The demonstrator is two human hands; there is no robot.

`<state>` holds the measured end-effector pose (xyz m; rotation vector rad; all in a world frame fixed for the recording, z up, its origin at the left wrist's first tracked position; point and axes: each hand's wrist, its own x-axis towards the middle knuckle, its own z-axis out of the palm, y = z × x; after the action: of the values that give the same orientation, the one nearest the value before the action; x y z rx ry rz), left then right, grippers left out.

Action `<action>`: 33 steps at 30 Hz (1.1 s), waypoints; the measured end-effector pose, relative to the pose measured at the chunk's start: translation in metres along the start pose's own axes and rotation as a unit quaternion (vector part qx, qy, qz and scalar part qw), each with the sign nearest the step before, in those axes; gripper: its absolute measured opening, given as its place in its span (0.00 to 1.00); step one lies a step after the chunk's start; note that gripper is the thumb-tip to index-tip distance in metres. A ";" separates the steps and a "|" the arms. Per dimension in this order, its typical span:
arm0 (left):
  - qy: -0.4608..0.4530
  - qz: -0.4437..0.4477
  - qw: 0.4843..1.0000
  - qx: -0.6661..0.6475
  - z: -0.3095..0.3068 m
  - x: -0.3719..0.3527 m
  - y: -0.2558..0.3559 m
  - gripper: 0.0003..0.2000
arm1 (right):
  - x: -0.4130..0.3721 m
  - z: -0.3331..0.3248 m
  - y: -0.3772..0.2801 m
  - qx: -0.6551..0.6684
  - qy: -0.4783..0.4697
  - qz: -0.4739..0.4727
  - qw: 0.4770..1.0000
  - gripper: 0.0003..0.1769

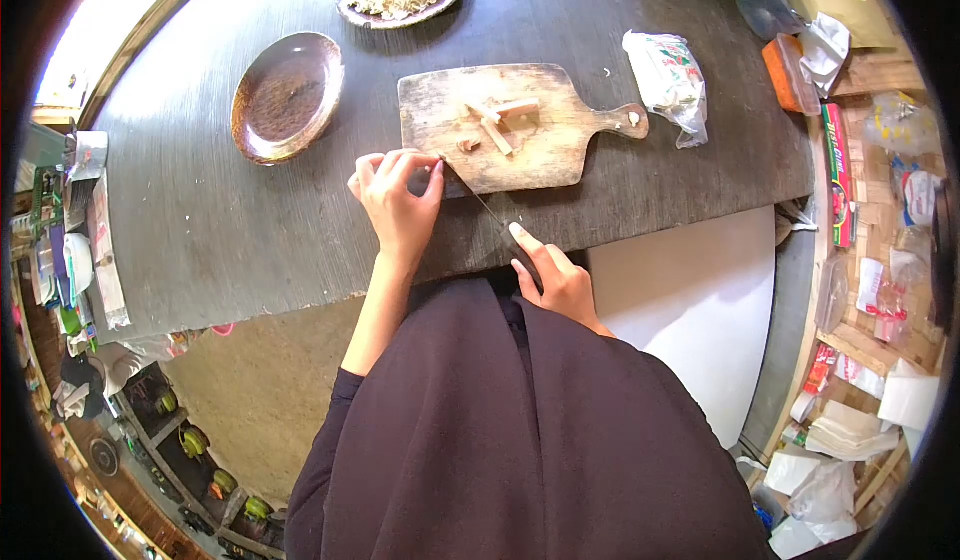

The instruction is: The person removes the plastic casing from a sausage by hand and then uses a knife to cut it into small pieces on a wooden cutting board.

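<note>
My right hand (pixel 555 275) grips a knife (pixel 483 203) by its dark handle. The thin blade points up and left, its tip at the lower left corner of a worn wooden cutting board (pixel 550 150). Right at that tip is my left hand (pixel 395 195), fingers and thumb pinched together; whatever they hold is too small to make out. Several light brown stick-shaped pieces (pixel 497 138) lie crossed on the board, with a small crumpled bit (pixel 468 145) beside them.
A brown oval plate (pixel 290 100) sits left of the board on the dark table (pixel 200 210). Behind is another dish (pixel 350 10) heaped with pale shredded bits. Right of the board's handle lies a white plastic bag (pixel 668 80). An orange container (pixel 788 75) stands at the right edge.
</note>
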<state>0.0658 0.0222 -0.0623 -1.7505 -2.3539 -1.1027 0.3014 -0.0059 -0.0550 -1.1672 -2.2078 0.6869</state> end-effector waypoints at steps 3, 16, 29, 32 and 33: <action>0.010 0.007 1.000 0.007 0.000 0.000 0.001 0.06 | 0.002 0.003 0.001 0.002 0.010 -0.001 1.000 0.30; 0.011 -0.002 1.000 -0.007 -0.003 -0.004 0.002 0.08 | 0.000 -0.002 -0.006 0.041 0.005 0.007 0.999 0.31; 0.013 0.000 1.000 -0.005 0.000 -0.004 -0.001 0.08 | 0.000 -0.002 -0.001 -0.011 -0.009 -0.012 1.000 0.30; 0.015 -0.001 1.000 -0.005 0.000 -0.004 -0.001 0.07 | 0.001 0.001 0.000 -0.012 0.000 -0.021 1.000 0.30; 0.016 -0.002 1.000 -0.005 0.000 -0.005 -0.001 0.07 | 0.003 0.000 -0.001 -0.012 0.001 -0.016 1.000 0.30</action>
<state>0.0669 0.0183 -0.0651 -1.7185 -2.3395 -1.1357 0.2995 -0.0044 -0.0533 -1.1416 -2.2352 0.6474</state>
